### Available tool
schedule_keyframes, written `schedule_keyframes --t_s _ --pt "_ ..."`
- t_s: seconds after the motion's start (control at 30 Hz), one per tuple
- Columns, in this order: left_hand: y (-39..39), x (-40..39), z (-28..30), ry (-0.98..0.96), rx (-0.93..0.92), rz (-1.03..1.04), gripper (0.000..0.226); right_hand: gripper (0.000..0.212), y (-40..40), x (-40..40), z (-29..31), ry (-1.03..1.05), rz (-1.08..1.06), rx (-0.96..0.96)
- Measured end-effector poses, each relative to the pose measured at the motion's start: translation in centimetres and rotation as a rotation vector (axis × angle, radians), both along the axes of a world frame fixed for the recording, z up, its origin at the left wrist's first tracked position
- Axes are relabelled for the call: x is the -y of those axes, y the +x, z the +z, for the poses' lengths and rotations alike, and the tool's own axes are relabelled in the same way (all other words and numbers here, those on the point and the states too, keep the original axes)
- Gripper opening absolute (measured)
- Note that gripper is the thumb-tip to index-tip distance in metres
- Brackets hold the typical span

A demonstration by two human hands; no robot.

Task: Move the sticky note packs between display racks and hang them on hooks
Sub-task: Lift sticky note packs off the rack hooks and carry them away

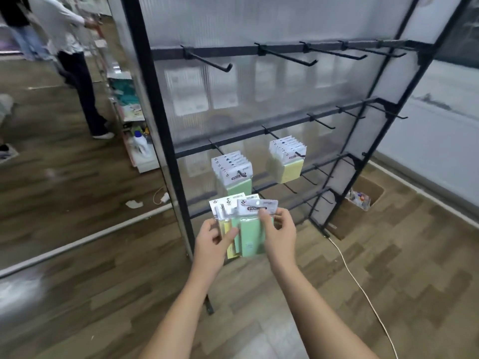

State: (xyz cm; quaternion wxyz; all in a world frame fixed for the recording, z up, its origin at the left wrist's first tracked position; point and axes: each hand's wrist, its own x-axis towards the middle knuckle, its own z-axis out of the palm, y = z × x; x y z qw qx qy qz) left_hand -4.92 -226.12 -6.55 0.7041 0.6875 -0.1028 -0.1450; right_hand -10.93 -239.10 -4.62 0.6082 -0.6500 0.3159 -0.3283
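Presently a fanned stack of sticky note packs (228, 224) is being gripped by the left hand (212, 244); the front green pack (252, 237) is being pinched at its header by the right hand (278, 234), fingers curled, likely to separate it for the green-pack hook (242, 173) on the rack's second rail (259, 133).

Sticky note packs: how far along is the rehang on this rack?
Done: green packs fill one second-row hook and yellow packs the next.
In hand: the left hand holds a fan of packs; the right hand pinches the front green pack, not yet on a hook.
Left: hang those; the top-row hooks are bare.
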Motion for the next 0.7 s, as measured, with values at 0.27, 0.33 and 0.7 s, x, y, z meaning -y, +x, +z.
schedule_keyframes --t_s 0.27,0.33,0.7 --pt "1.3 -1.3 0.1 0.015 -0.016 0.201 0.025 0.018 4.0 5.9 2.6 -0.053 0.057 0.018" --pt "1.3 -1.3 0.3 0.011 -0.009 0.227 0.023 0.022 5.1 6.0 2.6 -0.135 0.148 -0.002" --pt "-0.6 -0.1 0.2 -0.009 -0.038 0.439 0.023 0.021 6.9 6.5 1.7 -0.109 0.429 0.079"
